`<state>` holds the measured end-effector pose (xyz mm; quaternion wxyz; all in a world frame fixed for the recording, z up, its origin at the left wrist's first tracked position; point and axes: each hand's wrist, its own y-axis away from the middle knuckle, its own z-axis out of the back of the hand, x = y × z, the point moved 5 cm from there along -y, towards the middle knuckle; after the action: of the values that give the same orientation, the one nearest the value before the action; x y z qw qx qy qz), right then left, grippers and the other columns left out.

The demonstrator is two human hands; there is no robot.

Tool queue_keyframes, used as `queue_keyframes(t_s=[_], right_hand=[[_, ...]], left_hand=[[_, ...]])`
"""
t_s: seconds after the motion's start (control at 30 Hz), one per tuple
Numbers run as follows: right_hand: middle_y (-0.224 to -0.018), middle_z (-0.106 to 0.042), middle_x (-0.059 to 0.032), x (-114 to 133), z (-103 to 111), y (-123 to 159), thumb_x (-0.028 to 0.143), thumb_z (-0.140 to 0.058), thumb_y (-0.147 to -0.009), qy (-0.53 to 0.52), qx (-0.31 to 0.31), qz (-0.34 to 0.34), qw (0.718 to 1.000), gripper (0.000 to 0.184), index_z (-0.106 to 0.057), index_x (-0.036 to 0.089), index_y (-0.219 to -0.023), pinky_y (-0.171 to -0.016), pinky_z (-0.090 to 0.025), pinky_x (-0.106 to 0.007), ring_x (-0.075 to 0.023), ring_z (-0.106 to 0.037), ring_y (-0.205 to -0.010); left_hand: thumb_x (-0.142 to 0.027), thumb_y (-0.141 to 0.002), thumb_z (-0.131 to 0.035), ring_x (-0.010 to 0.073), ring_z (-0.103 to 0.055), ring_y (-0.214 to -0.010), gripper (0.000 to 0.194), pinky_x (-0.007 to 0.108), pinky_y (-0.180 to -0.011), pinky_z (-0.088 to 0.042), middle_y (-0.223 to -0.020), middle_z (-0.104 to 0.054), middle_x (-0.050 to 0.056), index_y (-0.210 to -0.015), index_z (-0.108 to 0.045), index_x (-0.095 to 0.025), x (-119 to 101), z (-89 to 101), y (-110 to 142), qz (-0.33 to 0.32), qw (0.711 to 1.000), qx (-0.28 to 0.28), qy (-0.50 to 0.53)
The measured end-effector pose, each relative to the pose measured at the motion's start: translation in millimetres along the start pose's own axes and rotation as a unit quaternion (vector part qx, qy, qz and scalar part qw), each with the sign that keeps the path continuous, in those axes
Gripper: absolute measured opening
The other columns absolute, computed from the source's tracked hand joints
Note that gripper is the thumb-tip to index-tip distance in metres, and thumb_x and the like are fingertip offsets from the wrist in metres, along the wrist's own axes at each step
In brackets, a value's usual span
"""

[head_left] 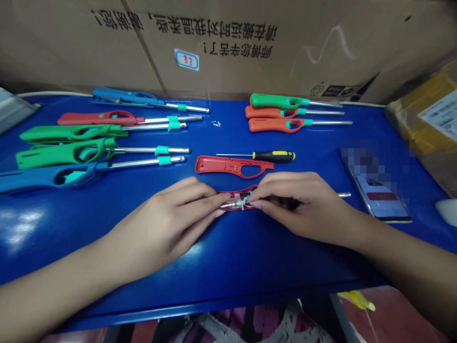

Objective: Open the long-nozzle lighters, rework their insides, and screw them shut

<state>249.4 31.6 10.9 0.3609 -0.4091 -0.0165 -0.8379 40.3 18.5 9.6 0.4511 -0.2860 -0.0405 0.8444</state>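
An opened red gas lighter [236, 208] lies on the blue table between my hands, its inner parts facing up. My left hand [178, 214] grips its left end, where a clear fuel tank [231, 204] sits in the shell. Thumb and forefinger of my right hand [296, 197] are pinched at the white valve end of the tank; any small part between them is hidden. The tip of the metal tube [344, 195] shows beyond my right hand. Just behind lies the loose red shell half [228, 165], with a black-and-yellow screwdriver [273, 156] beside it.
Several lighters [67, 155] in blue, red and green lie at the left. One green lighter [274, 100] and two orange lighters [274, 125] lie back right. Small screws [216, 124] lie between them. A phone [387, 205] is at the right; a cardboard box [221, 81] stands behind.
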Motion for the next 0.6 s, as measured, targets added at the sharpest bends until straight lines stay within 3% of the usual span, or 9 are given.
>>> queue_keyframes(t_s=[0.6], right_hand=[[-0.092, -0.079, -0.0037, 0.5, -2.1, -1.6, 0.012, -0.066, -0.1, -0.023, 0.004, 0.004, 1.0, 0.012, -0.078, 0.015, -0.1, -0.07, -0.054, -0.022, -0.0105, -0.069, -0.079]], left_hand=[[-0.016, -0.105, -0.06, 0.0176, -0.069, -0.093, 0.028, 0.028, -0.084, -0.059, -0.107, -0.075, 0.01, -0.13, -0.072, -0.012, -2.1, -0.9, -2.5, -0.007, 1.0, -0.018, 0.005]])
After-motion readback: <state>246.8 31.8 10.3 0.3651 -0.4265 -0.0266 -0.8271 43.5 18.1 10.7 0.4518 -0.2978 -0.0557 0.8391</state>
